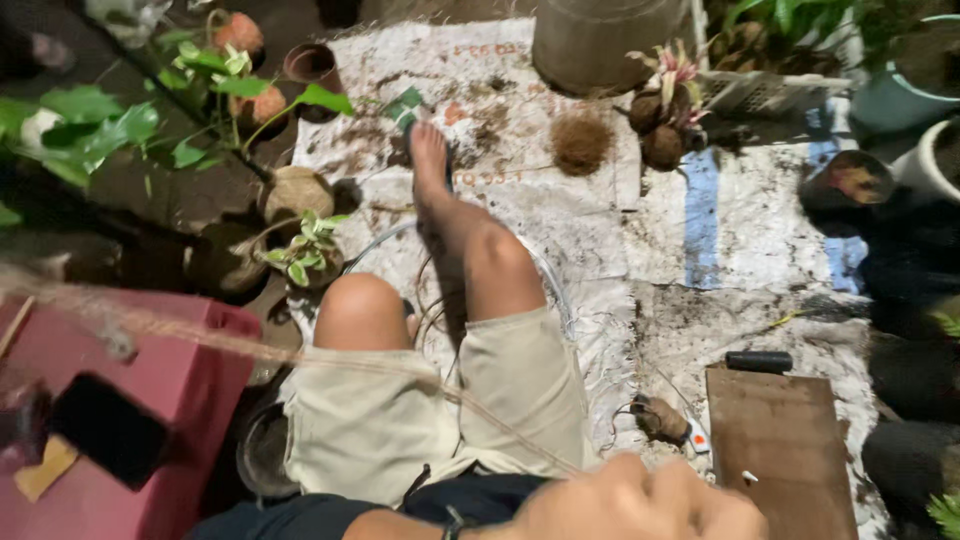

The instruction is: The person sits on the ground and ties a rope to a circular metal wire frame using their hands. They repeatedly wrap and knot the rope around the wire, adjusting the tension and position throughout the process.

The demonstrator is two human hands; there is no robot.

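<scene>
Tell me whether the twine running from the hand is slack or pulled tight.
Pulled tight: the twine runs in a straight line from the closed right hand up across the lap toward the left edge, without sagging.

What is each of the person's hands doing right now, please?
Left hand: not in view.
Right hand: closed in a fist at the bottom edge, apparently gripping the taut twine that runs up to the left; the grip itself is hidden.

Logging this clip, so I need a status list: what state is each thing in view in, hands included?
Right hand: closed in a fist around the twine.
Left hand: out of view.
Twine: pulled taut across the lap.
Pink stool: upright, a dark phone lying on it.
Husk ball: loose on the white sheet.
Wooden board: lying flat.
White sheet: spread out, soil-stained.
</scene>
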